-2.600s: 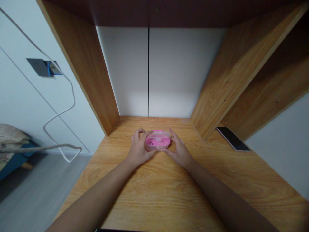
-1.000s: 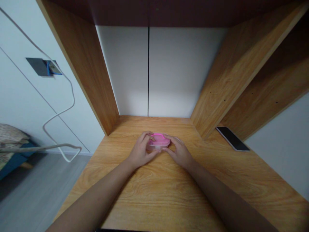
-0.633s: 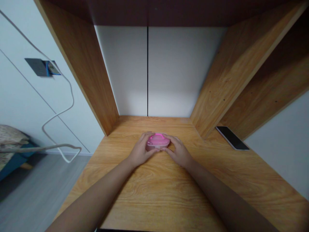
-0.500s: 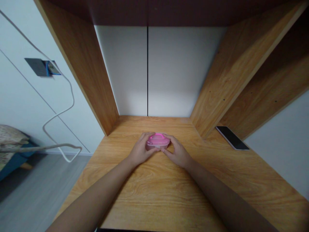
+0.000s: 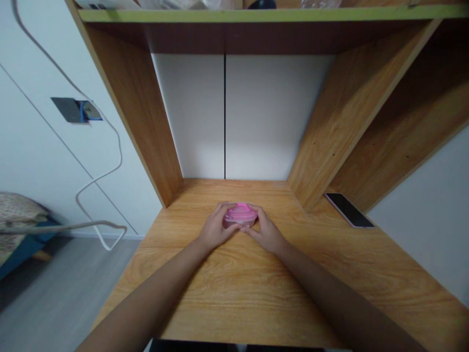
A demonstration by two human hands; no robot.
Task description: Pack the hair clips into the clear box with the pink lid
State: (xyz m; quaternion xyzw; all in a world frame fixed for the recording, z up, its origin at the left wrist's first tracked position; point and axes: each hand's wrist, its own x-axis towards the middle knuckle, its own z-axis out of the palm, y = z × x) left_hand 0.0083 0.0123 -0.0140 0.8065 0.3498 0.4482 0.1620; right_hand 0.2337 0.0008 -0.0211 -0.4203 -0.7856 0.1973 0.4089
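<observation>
As the left hand (image 5: 215, 227) and right hand (image 5: 266, 229) curve in from either side, a small oval pink-and-clear plastic case (image 5: 241, 215) sits between them on the light oak-grained wooden desk (image 5: 234, 303). The fingers of both hands wrap around its ends and touch it, while the thumbs lie near its front edge, almost meeting. The case looks to rest on the desk, though the view is too distant to be sure. Off to the right, a black smartphone (image 5: 349, 210) lies on the desk beside a wooden side panel (image 5: 340, 127). To the left, a white cable (image 5: 117, 151) loops down a pale wall from a grey wall socket (image 5: 69, 109).
</observation>
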